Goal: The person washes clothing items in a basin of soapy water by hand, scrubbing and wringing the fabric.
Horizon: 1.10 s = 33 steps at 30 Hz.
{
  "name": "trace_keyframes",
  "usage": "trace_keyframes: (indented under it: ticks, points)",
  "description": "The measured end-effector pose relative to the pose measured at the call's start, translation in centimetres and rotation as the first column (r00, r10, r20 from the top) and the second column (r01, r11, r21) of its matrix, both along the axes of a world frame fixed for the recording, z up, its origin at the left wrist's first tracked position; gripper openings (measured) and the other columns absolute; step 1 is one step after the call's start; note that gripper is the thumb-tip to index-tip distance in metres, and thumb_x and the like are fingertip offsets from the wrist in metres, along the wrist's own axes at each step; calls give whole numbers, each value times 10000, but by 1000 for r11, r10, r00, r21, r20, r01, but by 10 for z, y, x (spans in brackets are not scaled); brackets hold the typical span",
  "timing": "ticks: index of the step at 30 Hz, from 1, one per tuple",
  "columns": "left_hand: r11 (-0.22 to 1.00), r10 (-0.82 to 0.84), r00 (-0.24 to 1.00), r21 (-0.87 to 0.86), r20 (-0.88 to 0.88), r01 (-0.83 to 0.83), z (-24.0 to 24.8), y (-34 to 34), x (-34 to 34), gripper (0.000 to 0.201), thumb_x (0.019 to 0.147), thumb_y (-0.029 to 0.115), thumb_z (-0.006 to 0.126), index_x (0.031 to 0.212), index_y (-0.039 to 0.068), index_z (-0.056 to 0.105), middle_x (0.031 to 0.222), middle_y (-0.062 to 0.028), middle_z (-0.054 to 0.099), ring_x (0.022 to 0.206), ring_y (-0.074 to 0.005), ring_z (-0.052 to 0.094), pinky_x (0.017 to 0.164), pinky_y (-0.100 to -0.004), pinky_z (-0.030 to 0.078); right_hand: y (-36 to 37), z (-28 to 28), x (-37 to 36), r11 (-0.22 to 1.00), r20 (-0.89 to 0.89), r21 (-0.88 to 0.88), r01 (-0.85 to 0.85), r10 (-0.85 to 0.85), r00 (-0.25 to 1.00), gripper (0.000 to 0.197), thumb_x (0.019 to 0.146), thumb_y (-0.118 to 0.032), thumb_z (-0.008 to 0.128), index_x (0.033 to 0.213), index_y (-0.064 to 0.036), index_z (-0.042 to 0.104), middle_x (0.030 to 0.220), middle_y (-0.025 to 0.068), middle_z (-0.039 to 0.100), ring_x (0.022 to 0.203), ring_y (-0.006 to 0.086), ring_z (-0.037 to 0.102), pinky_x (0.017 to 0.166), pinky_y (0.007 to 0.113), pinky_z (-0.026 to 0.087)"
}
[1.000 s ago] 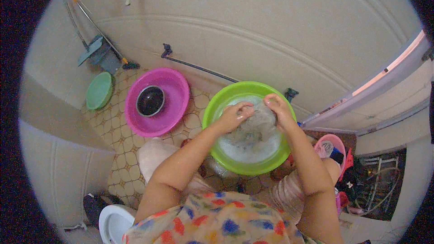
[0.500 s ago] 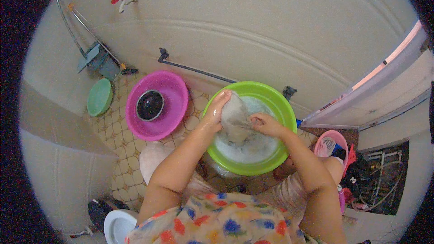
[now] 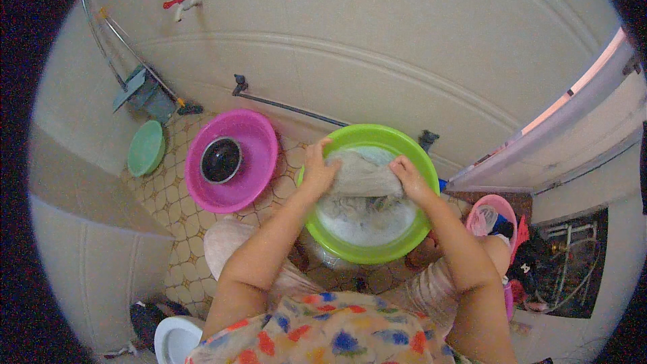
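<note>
A wet grey cloth (image 3: 367,174) is stretched sideways between my two hands, over the back half of a lime-green basin (image 3: 377,254). My left hand (image 3: 319,170) grips its left end by the basin's left rim. On the other end my right hand (image 3: 411,179) is closed, just inside the right rim. Below the cloth, foamy whitish water (image 3: 367,229) fills the basin, and more grey fabric (image 3: 367,209) lies partly in it. The fingertips are partly hidden by the cloth.
To the left stands a magenta basin (image 3: 259,185) holding a dark-filled round bowl (image 3: 221,160). Beyond are a mint basin (image 3: 146,148), a dustpan (image 3: 151,98) and a red-handled tap (image 3: 176,0). A black pipe (image 3: 290,106) runs along the wall. At right sits a pink basket (image 3: 495,202) with items.
The cloth has gone from bunched and raised in my left hand to spread sideways between both hands. My left hand moved slightly left, my right hand right and a little up.
</note>
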<state>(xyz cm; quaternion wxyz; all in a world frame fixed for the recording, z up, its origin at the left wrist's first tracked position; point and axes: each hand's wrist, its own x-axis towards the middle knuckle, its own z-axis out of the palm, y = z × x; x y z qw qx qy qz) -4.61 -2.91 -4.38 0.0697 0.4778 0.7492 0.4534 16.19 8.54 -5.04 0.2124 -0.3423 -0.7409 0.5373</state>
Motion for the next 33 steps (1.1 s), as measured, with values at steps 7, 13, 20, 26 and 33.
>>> trace_keyframes:
  ticks: [7,13,20,26,33]
  points:
    - [900,-389,909,-271,-146,342,-11,-18,51,398,614,93,625,981,96,469,1006,-149,441,960,-337,423,820,-396,355,-12,14,-6,922,-140,-371,108,-170,975,146,816,-227,504,799,-91,454,724,-14,455,674,74,401,610,213,346]
    - [946,-234,972,-235,-11,225,-14,-14,16,244,730,127,498,966,63,505,926,-185,510,884,-347,476,767,-400,389,-22,41,-13,912,-97,-401,81,-131,987,272,740,-263,608,893,-82,474,879,73,505,775,114,457,637,262,392]
    - [954,-229,884,-89,409,288,34,-15,7,267,813,176,396,998,9,491,893,-147,557,810,-240,534,740,-315,409,-19,20,-14,813,306,460,-358,233,923,506,690,-334,637,1089,-64,484,1122,165,428,1008,294,434,867,361,337]
    - [961,-236,385,156,892,228,71,-18,20,242,842,193,410,981,20,505,899,-59,534,796,-139,509,728,-276,410,-28,23,-31,905,217,193,-380,338,916,390,774,-339,531,1020,-38,515,1028,136,508,962,240,477,852,331,355]
    - [836,-280,733,-219,620,504,45,-14,1,281,808,268,501,995,58,509,879,-67,540,816,-166,516,736,-298,416,3,50,3,911,-117,-382,-152,116,986,372,837,-351,439,980,-13,503,945,53,557,832,162,535,750,299,422]
